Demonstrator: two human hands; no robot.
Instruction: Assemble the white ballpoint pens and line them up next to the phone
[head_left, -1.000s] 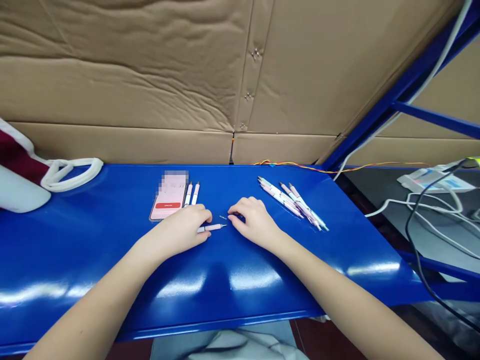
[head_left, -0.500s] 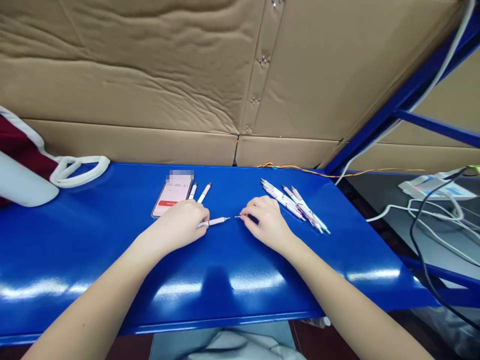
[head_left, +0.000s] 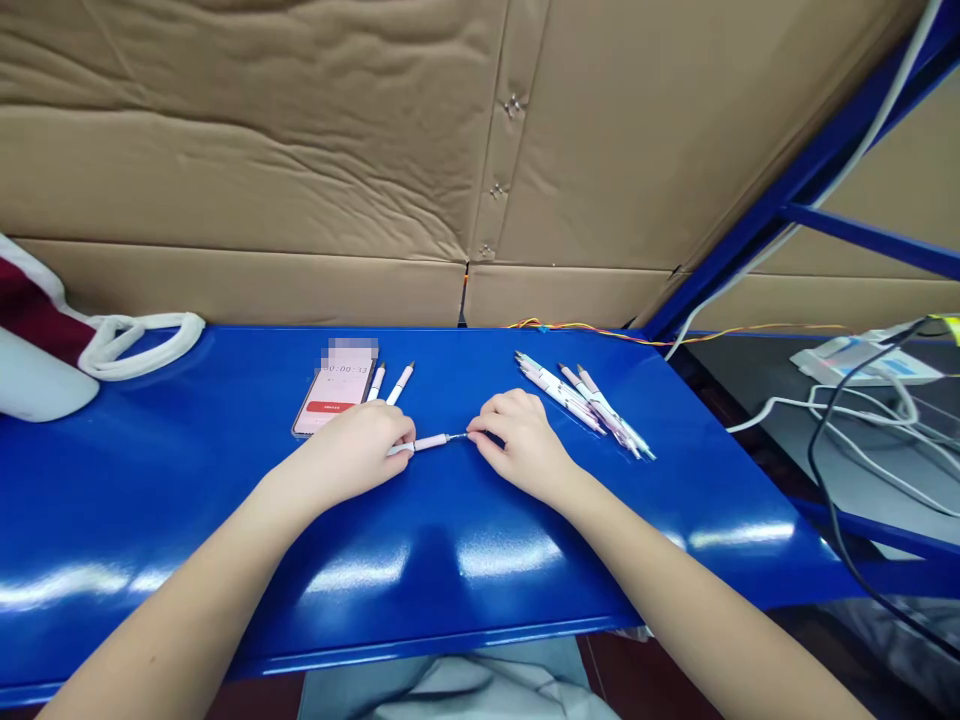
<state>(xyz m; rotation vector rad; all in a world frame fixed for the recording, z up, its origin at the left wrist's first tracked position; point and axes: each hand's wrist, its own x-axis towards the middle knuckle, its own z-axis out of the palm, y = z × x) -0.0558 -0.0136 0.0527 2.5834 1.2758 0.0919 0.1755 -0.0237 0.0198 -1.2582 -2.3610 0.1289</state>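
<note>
My left hand (head_left: 352,450) grips the rear of a pale pink pen (head_left: 427,444) that lies nearly level just above the blue table (head_left: 225,440). My right hand (head_left: 517,440) pinches a thin metal pen part (head_left: 458,436) between its fingertips. That part meets the pen's pointed tip, between my hands. Behind my left hand is a phone (head_left: 330,392) showing a timer, with two pink-and-white pens (head_left: 390,384) beside it. Behind my right hand lies a loose pile of similar pens (head_left: 581,402). My fingers hide the pen's rear end.
A white tote bag with maroon trim and looped handles (head_left: 131,345) lies at the table's left end. Corrugated cardboard (head_left: 300,180) rises behind the table. Orange-yellow wires (head_left: 585,330) run along the back edge. A blue shelf frame (head_left: 825,180) and cables (head_left: 847,420) are at right.
My hands have closed toward each other. The thin metal part, apart from the pen a moment ago, now meets its tip. The pen has swung from pointing down-right to slightly up-right.
</note>
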